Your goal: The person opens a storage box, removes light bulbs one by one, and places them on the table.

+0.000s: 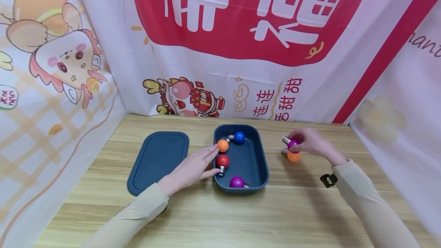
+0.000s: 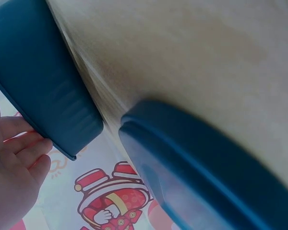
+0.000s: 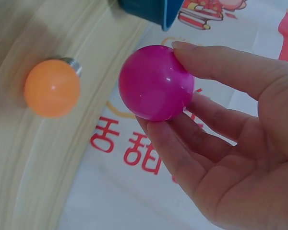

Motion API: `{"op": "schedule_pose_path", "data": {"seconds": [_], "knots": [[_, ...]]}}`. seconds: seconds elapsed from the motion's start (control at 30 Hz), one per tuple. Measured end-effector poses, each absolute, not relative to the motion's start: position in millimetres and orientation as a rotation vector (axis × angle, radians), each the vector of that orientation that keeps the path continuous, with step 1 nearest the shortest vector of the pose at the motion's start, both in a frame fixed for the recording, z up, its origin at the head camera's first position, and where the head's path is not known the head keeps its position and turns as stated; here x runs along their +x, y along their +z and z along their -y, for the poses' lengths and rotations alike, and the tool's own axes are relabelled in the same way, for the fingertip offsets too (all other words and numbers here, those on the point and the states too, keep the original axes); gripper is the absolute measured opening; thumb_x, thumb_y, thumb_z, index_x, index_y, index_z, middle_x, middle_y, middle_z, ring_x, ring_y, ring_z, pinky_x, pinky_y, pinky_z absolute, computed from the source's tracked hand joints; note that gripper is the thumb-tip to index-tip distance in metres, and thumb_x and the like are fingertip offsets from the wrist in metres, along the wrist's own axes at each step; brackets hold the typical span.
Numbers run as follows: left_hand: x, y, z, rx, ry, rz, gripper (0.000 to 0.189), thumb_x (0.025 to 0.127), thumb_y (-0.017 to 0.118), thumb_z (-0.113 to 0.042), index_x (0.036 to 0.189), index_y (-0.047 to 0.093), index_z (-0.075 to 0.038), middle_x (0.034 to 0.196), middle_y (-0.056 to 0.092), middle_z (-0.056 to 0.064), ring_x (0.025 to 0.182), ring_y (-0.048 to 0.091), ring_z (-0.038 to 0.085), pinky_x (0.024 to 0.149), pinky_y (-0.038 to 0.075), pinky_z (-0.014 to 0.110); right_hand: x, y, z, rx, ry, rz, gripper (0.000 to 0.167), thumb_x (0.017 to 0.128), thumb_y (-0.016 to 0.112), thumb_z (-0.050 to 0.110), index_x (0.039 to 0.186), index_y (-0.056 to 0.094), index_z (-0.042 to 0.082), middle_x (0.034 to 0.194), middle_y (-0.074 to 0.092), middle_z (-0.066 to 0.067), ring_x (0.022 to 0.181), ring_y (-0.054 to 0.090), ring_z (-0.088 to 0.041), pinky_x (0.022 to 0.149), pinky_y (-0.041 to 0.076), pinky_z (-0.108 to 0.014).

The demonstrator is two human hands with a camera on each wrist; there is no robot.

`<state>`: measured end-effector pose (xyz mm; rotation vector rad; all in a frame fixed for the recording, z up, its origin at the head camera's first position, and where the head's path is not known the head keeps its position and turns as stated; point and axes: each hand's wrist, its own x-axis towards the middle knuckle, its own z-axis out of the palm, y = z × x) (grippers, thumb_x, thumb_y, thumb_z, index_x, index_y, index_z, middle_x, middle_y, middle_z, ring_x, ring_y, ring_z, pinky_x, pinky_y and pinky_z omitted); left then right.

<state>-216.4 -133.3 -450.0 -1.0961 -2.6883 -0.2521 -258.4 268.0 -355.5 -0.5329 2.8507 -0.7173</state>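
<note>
My right hand (image 1: 311,142) pinches a purple light bulb (image 3: 153,84) by its round globe between thumb and fingers, above the table. In the head view its metal base points left. Behind it on the table lies an orange light bulb (image 3: 52,90). My left hand (image 1: 189,169) rests with extended fingers at the left rim of a dark blue container (image 1: 263,163); the left wrist view shows the fingertips at that rim. Inside the container are a blue bulb (image 1: 239,137), an orange bulb (image 1: 222,146), a red bulb (image 1: 222,160) and a purple bulb (image 1: 237,182).
A flat dark blue lid (image 1: 155,160) lies on the wooden table (image 1: 220,221), left of the container and partly behind my left hand. Printed cloth (image 1: 193,60) hangs along the back and both sides. A small black object (image 1: 329,180) shows by my right sleeve.
</note>
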Motion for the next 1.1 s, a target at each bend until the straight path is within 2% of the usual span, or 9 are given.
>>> {"op": "schedule_pose_path", "data": {"seconds": [0.17, 0.43, 0.7, 0.87, 1.1], "knots": [[-216.8, -449.7, 133.2, -1.107, -0.253, 2.672, 0.070, 0.099, 0.052, -0.051, 0.149, 0.044, -0.003, 0.156, 0.043, 0.016, 0.144, 0.044, 0.028, 0.115, 0.042, 0.045, -261.2, -359.6, -279.9, -0.538, -0.751, -2.858, 0.037, 0.080, 0.079, 0.008, 0.111, 0.066, -0.008, 0.101, 0.072, -0.023, 0.091, 0.071, -0.032, 0.081, 0.060, -0.044], [-217.3, -450.8, 133.0, -1.106, -0.248, 2.658, 0.070, 0.099, 0.053, -0.051, 0.148, 0.044, -0.003, 0.155, 0.044, 0.015, 0.143, 0.045, 0.028, 0.115, 0.042, 0.044, -265.5, -367.1, -298.8, -0.486, -0.749, -2.867, 0.034, 0.082, 0.077, 0.007, 0.109, 0.066, -0.010, 0.099, 0.071, -0.024, 0.090, 0.069, -0.030, 0.077, 0.060, -0.040], [-215.7, -449.6, 133.3, -1.087, -0.256, 2.692, 0.070, 0.099, 0.052, -0.053, 0.149, 0.043, -0.004, 0.156, 0.042, 0.014, 0.144, 0.044, 0.027, 0.117, 0.040, 0.043, -267.8, -375.9, -314.0, -0.411, -0.718, -2.871, 0.037, 0.082, 0.078, 0.013, 0.109, 0.066, -0.009, 0.100, 0.071, -0.023, 0.090, 0.069, -0.030, 0.079, 0.060, -0.041], [-216.0, -449.3, 133.6, -1.083, -0.259, 2.703, 0.070, 0.099, 0.052, -0.052, 0.150, 0.042, -0.004, 0.157, 0.042, 0.014, 0.144, 0.043, 0.027, 0.117, 0.040, 0.043, -268.2, -380.9, -318.2, -0.381, -0.709, -2.855, 0.038, 0.082, 0.078, 0.015, 0.110, 0.067, -0.008, 0.099, 0.072, -0.021, 0.088, 0.069, -0.025, 0.076, 0.058, -0.035], [-216.1, -449.5, 133.4, -1.086, -0.250, 2.704, 0.071, 0.099, 0.051, -0.053, 0.150, 0.042, -0.004, 0.157, 0.042, 0.014, 0.144, 0.044, 0.027, 0.117, 0.040, 0.043, -268.7, -387.7, -324.0, -0.365, -0.737, -2.826, 0.038, 0.082, 0.076, 0.011, 0.111, 0.066, -0.012, 0.100, 0.072, -0.024, 0.089, 0.068, -0.025, 0.074, 0.057, -0.030]]}}
